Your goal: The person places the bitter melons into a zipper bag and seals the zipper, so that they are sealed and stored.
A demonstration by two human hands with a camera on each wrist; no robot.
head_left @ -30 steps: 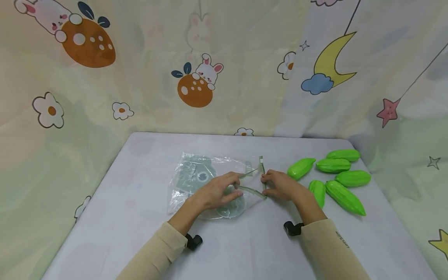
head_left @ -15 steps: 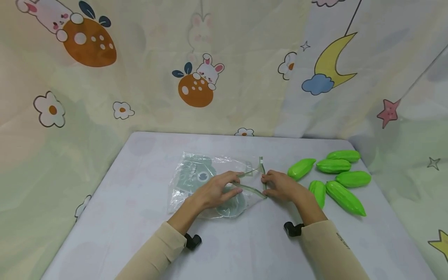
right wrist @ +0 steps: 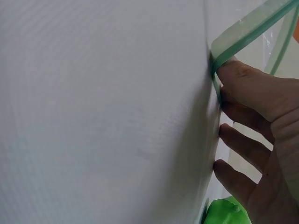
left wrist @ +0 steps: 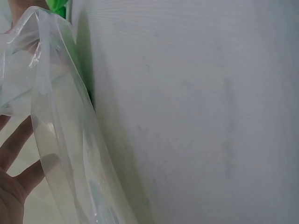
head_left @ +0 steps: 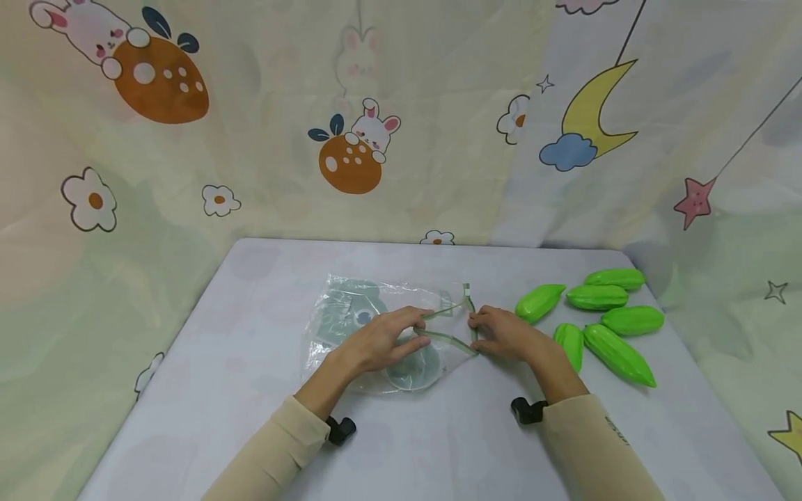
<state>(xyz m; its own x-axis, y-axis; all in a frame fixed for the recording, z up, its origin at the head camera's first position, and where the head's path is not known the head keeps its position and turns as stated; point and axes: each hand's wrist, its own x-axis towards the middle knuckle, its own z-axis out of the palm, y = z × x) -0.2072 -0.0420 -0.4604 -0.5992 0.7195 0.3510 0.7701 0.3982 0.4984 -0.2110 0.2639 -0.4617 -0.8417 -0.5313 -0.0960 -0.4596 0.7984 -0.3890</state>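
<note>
A clear zip bag (head_left: pixel 445 365) with pale green prints lies on the table, its mouth spread into a triangle near the right end. My left hand (head_left: pixel 385 341) reaches over the bag to this mouth. Its fingers are fairly straight and apart, with a thumb (left wrist: pixel 35 175) partly seen through the film in the left wrist view. Across the mouth, my right hand (head_left: pixel 504 330) holds the green sealing strip (right wrist: pixel 254 35) by its right end. There the thumb and index finger sit at the strip's corner, and the other fingertips rest by the table.
Several bright green, ridged, elongated fruit-like items (head_left: pixel 617 355) lie right of the bag, the nearest one (head_left: pixel 539 303) just beyond my right hand. A white-covered table (head_left: pixel 207 403) extends beneath everything. A printed cloth (head_left: pixel 263 139) hangs behind its back edge.
My left hand has shifted slightly left along the bag's mouth, and the near lip's end moved with it. The right hand stays practically in place.
</note>
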